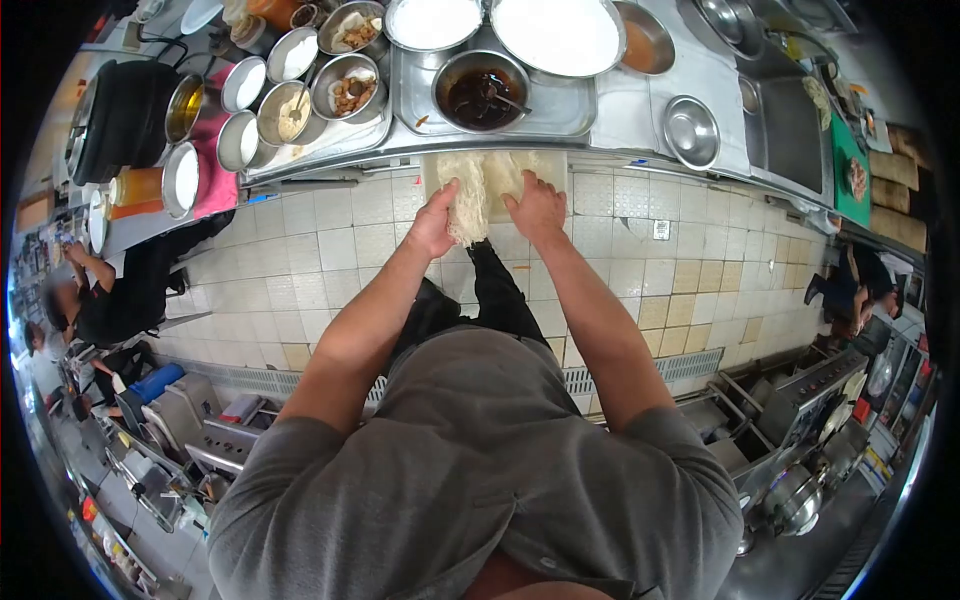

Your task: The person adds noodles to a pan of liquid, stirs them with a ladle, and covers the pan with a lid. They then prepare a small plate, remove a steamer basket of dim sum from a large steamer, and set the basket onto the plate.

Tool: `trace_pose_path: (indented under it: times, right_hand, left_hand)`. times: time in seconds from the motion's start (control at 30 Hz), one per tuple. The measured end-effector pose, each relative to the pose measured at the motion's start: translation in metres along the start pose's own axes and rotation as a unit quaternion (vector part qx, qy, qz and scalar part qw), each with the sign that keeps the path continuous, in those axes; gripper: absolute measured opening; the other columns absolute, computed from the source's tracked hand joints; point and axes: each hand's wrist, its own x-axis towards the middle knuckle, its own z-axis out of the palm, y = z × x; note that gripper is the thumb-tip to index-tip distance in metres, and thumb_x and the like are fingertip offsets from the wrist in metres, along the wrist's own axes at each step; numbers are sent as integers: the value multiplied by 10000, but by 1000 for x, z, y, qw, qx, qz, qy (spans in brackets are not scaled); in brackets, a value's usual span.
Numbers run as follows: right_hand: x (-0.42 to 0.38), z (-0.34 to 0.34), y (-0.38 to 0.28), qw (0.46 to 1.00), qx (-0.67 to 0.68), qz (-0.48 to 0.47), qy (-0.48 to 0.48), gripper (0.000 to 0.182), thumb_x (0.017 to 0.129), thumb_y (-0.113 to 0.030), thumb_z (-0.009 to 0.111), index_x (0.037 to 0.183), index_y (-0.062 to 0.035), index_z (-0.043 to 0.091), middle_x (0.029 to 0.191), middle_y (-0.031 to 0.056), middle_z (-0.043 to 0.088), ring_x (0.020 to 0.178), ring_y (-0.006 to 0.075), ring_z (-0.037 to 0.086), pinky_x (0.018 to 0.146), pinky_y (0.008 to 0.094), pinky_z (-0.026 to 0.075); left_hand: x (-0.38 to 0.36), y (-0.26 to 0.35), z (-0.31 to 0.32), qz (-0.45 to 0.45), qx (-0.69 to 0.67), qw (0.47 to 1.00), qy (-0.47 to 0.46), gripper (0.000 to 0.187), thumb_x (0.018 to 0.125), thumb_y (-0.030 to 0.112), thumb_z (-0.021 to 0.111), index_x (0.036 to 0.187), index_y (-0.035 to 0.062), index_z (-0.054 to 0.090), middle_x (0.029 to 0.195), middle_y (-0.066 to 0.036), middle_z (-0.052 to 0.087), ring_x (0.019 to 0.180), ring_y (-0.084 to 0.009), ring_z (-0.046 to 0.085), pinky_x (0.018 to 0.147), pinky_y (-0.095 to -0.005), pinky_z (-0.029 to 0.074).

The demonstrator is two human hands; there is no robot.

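Note:
A pale, shaggy strip of food (468,200) hangs from the counter's front edge over a whitish tray or board (560,172). My left hand (436,218) grips its left side, fingers closed along it. To the right, my right hand (537,205) has its fingers apart and touches the pale material at the board's right part. Behind them, a metal bowl of dark sauce (484,92) with a spoon stands on a metal tray (405,100).
Bowls of white powder (244,84) and chopped food (352,92) crowd the counter's left. At right are an empty metal bowl (691,132), a sink (790,130) and a green board (851,170). People (120,290) are at far left and another person (858,280) at far right.

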Motion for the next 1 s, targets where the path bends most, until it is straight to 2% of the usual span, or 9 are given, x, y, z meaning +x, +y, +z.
trace_pose_path:
  times: [0.07, 0.17, 0.27, 0.5, 0.73, 0.83, 0.9, 0.93, 1.0]
  right_hand:
    - [17, 1, -4, 998, -14, 33, -55, 417, 839, -208, 642, 1226, -56, 607, 1123, 187, 670, 1104, 329, 606, 939, 496, 427]
    - [37, 9, -3, 999, -27, 14, -17, 358, 839, -164, 619, 1184, -69, 629, 1145, 147, 653, 1090, 321, 614, 943, 480, 434]
    - [30, -11, -21, 998, 9, -35, 54, 363, 828, -102, 589, 1186, -51, 629, 1147, 190, 616, 1054, 346, 623, 903, 480, 481]
    - [-26, -31, -28, 995, 75, -52, -26, 351, 804, -30, 561, 1145, 22, 624, 1072, 267, 567, 1003, 413, 617, 833, 469, 536]
    - [-84, -1, -19, 989, 131, -63, -30, 474, 774, -33, 564, 1239, 59, 573, 1093, 301, 558, 1059, 462, 559, 946, 495, 475]
    - [-87, 20, -12, 984, 150, -92, 17, 525, 777, -52, 573, 1288, 59, 541, 1176, 307, 559, 1106, 455, 550, 974, 477, 464]
    - [-84, 29, -8, 950, 253, -175, -41, 456, 804, -80, 589, 1244, 37, 597, 1243, 272, 584, 1139, 409, 571, 972, 441, 474]
    - [-80, 31, -4, 951, 253, -173, -40, 456, 804, -80, 589, 1244, 37, 597, 1243, 272, 584, 1139, 409, 571, 972, 441, 474]
    - [-69, 29, 10, 904, 382, -155, -113, 346, 845, -118, 594, 1161, 1, 669, 1213, 220, 640, 1104, 353, 620, 952, 407, 493]
  left_hand:
    - [-5, -7, 16, 84, 184, 970, 132, 703, 924, 95, 655, 1510, 156, 271, 1303, -132, 570, 1140, -305, 612, 941, -523, 523]
    - [6, -7, -5, 88, 199, 970, 104, 826, 860, -25, 687, 1520, 167, 229, 1297, -135, 566, 1140, -311, 609, 924, -509, 537]
    - [-1, -2, -7, 105, 177, 973, 104, 785, 874, -26, 666, 1514, 169, 255, 1294, -139, 561, 1140, -297, 609, 901, -482, 555]
    - [-26, -13, -4, 97, 268, 954, 91, 788, 858, -46, 670, 1515, 157, 285, 1221, -129, 613, 1085, -249, 634, 877, -410, 559]
    - [-39, -60, 1, 51, 252, 963, 74, 783, 858, -7, 683, 1514, 134, 280, 1206, -134, 626, 1062, -252, 639, 873, -387, 550]
    - [-43, -58, 3, 33, 124, 990, 61, 771, 856, 29, 698, 1499, 98, 278, 1213, -145, 616, 1059, -267, 640, 868, -399, 553]
    - [-44, -45, 0, -25, -82, 996, -21, 721, 861, 52, 696, 1462, 81, 297, 1224, -156, 601, 1069, -280, 637, 855, -429, 561]
    - [-39, -44, -4, -28, -82, 996, -22, 721, 861, 52, 696, 1462, 81, 297, 1224, -156, 601, 1069, -280, 637, 855, -429, 561]
    - [-28, -45, -11, 29, 120, 984, 130, 644, 866, 45, 687, 1404, 79, 335, 1240, -160, 589, 1074, -298, 639, 840, -472, 569]
